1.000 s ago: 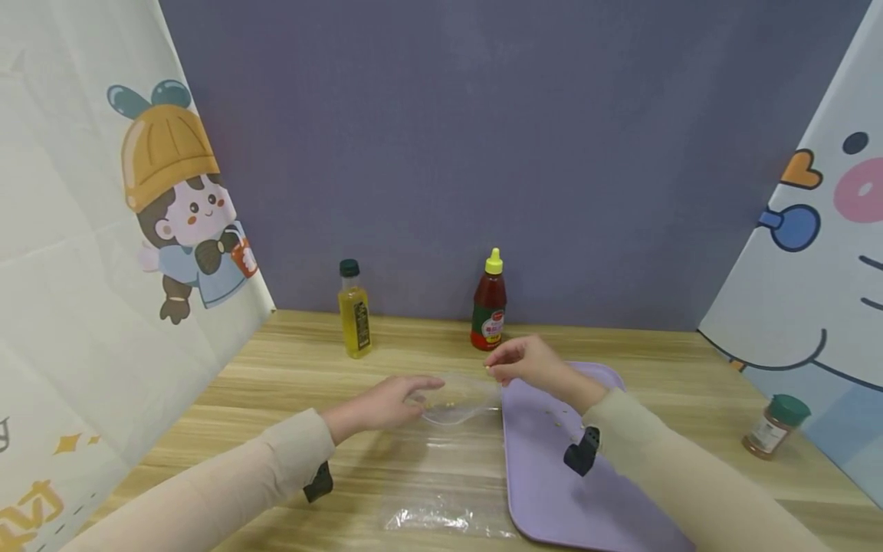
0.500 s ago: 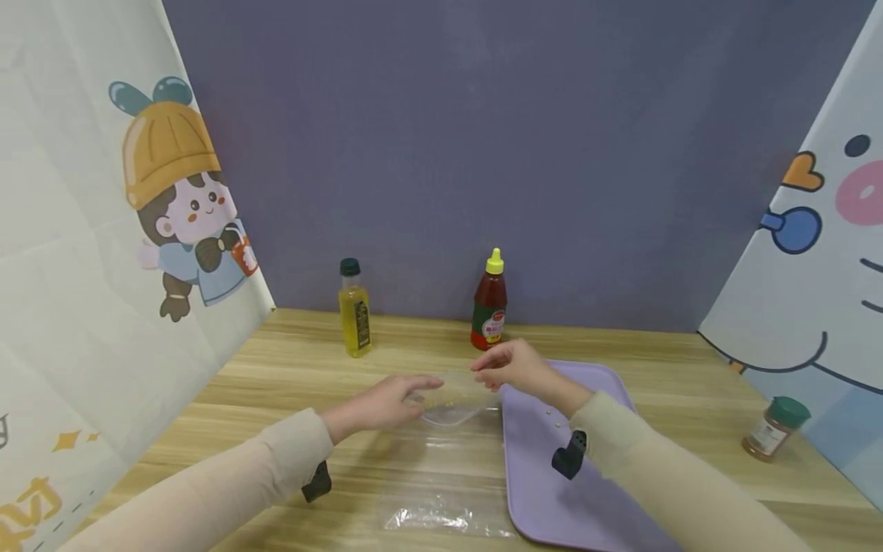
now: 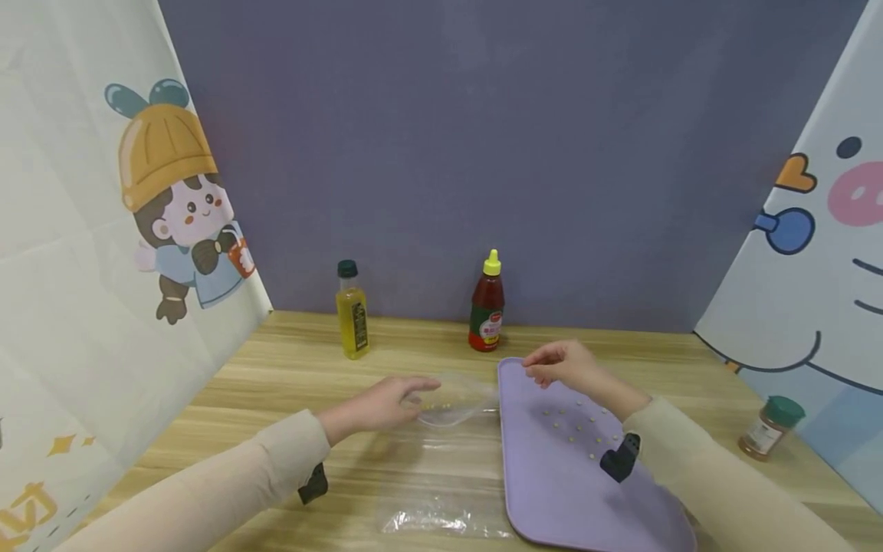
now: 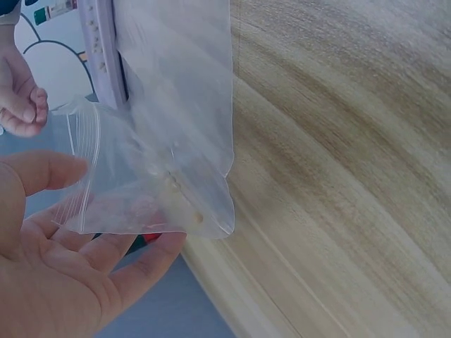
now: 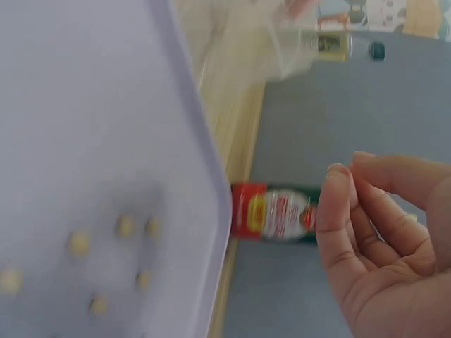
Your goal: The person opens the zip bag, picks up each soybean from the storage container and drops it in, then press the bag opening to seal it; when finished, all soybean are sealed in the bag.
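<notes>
A clear zip-lock bag [image 3: 441, 460] lies on the table, its mouth end raised and gaping. My left hand [image 3: 389, 402] holds that end; in the left wrist view the thumb [image 4: 60, 171] meets the zip edge and the other fingers pass behind the plastic. A few small pale-yellow beans [image 4: 197, 217] are inside the bag. My right hand [image 3: 562, 364] is over the far part of the purple tray [image 3: 552, 498]. In the right wrist view its thumb and index fingertips [image 5: 338, 171] come together, with nothing visible between them. Several loose beans [image 3: 571, 439] lie scattered on the tray.
At the back stand a yellow oil bottle [image 3: 353, 318] with a dark cap and a red sauce bottle [image 3: 487, 307] with a yellow tip. A green-capped spice jar [image 3: 770, 429] is at the right edge. A grey-blue backdrop [image 3: 441, 153] rises behind the table.
The right hand, with a small bean at its fingertips a second ago, moved left to the bag's mouth, then right over the tray. More beans on the tray are now uncovered. The left hand stays put.
</notes>
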